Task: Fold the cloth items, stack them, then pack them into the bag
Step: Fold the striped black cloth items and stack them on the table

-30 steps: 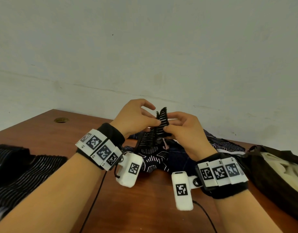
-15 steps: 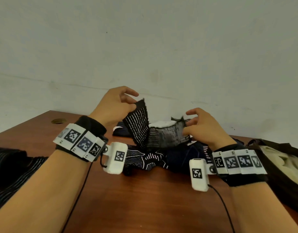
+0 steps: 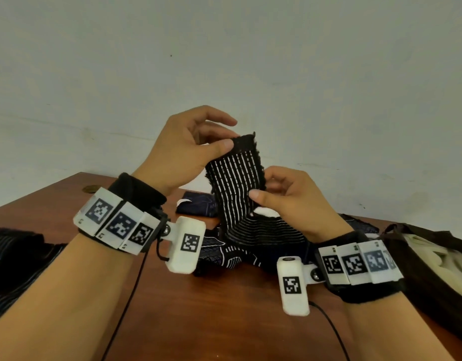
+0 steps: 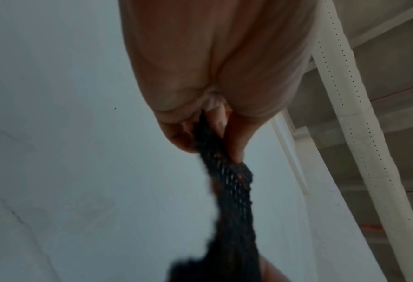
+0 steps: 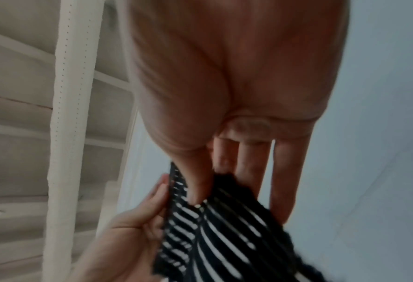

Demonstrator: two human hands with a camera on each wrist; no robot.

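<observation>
Spreading below a pale wall (image 3: 224,61), the brown surface (image 3: 224,321) carries dark patterned cloths (image 3: 224,256). The left hand (image 3: 183,152) pinches the striped cloth (image 3: 237,183) by its top edge, held upright above the pile; the right hand (image 3: 292,196) pinches its right edge. At right, a dark bag (image 3: 433,277) holds cream fabric (image 3: 448,259).

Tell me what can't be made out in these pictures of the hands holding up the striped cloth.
- Bag contents: head view, cut off at the right edge; only pale lining shows.
- Dark striped fabric on the left: head view, cut by the frame edge.
- Striped cloth, lower end: merges into the dark cloth pile behind the wrists.
- Left hand fingertips: left wrist view, blurred.
</observation>
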